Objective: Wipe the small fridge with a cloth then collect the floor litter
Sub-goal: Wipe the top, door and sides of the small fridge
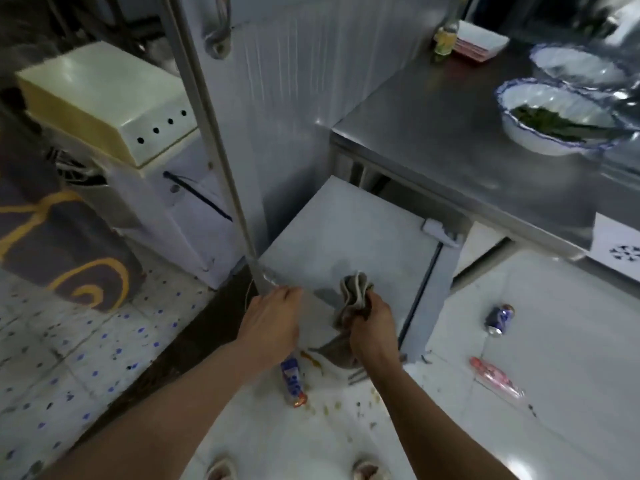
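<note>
Your right hand [369, 323] has its grip clamped on the bunched grey cloth [353, 292], held over the near edge of the small fridge [346, 237]. Your left hand [273, 320] rests by the fridge's near left corner, fingers relaxed, holding nothing. Wiping looks underway. Litter remains: a can [499, 320] and pink wrapper [497, 377] to the right, another wrapper [293, 381] near your feet.

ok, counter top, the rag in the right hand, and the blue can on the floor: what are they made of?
Counter top: looks like brushed stainless steel, grey with dull reflections.
Rag: soft woven cloth, bunched in folds, matte grey-brown.
Blue can: probably thin aluminium, glossy print, shiny rim.
</note>
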`<action>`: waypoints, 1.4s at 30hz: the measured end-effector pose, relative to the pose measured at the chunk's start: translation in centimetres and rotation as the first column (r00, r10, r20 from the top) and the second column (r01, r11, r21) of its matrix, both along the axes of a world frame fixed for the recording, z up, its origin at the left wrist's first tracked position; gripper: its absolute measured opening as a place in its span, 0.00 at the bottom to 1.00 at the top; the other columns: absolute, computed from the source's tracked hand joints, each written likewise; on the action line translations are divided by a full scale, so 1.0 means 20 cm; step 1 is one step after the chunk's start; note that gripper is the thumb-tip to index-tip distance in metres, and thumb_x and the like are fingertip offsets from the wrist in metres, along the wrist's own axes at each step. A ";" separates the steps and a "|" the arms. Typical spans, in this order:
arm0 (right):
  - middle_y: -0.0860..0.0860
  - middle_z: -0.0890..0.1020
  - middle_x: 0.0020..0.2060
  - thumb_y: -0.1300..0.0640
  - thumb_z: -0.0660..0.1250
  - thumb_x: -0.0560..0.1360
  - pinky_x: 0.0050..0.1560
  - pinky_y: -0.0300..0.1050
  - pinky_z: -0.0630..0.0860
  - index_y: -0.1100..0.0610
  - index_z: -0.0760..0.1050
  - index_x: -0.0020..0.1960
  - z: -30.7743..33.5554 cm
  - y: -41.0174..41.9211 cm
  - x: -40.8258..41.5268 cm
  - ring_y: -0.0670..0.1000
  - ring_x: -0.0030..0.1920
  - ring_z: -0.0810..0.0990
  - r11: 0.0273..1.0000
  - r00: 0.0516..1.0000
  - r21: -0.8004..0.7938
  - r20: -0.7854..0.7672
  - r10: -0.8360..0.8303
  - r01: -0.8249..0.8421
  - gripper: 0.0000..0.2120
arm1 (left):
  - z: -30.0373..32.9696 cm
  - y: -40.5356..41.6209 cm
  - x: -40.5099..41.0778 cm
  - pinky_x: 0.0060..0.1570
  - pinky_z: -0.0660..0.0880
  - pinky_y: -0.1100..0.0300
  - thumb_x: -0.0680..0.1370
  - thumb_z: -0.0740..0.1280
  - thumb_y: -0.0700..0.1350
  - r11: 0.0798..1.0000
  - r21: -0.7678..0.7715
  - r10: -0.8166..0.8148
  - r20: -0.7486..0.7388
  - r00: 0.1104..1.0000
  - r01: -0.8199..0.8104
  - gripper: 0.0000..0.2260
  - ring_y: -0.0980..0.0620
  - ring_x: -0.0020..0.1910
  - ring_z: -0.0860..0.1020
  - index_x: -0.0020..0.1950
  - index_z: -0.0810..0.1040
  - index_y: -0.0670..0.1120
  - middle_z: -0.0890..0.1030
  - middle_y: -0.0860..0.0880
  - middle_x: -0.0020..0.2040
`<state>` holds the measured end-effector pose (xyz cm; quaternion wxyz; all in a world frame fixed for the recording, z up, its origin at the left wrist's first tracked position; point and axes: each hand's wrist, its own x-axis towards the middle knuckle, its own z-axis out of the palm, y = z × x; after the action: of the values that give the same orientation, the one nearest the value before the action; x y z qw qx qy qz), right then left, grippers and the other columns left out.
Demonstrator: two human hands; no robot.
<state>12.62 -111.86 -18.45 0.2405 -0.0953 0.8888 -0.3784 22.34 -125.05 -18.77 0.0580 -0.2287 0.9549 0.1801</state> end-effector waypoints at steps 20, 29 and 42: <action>0.54 0.75 0.60 0.66 0.60 0.74 0.54 0.54 0.74 0.58 0.72 0.63 -0.27 -0.01 0.39 0.57 0.57 0.74 0.922 0.891 -0.054 -0.241 -0.384 0.383 0.18 | -0.17 -0.15 0.08 0.72 0.57 0.49 0.77 0.65 0.46 0.976 -0.040 -0.215 -0.008 0.977 0.214 0.30 0.49 0.74 0.56 0.75 0.56 0.45 0.56 0.46 0.76; 0.51 0.75 0.60 0.68 0.62 0.72 0.51 0.43 0.70 0.56 0.73 0.64 -0.53 -0.21 0.47 0.53 0.58 0.72 0.857 0.759 -0.222 -0.399 -0.515 0.465 0.21 | -0.41 -0.32 0.11 0.71 0.57 0.46 0.74 0.68 0.43 0.964 -0.106 -0.257 -0.142 0.956 0.243 0.30 0.48 0.74 0.56 0.73 0.60 0.46 0.58 0.46 0.76; 0.62 0.71 0.60 0.75 0.66 0.66 0.61 0.29 0.64 0.66 0.75 0.59 -1.15 -0.34 0.39 0.57 0.60 0.70 0.904 0.365 -0.367 -0.828 -0.425 0.218 0.22 | -0.87 -0.50 0.04 0.71 0.57 0.45 0.71 0.70 0.39 0.953 -0.258 -0.284 -0.594 0.752 0.156 0.30 0.41 0.72 0.59 0.71 0.64 0.41 0.62 0.43 0.73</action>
<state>20.34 -118.76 -41.38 -0.3555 -0.1273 0.8379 -0.3940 23.17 -135.07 -36.11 -0.2633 -0.0458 0.9528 0.1444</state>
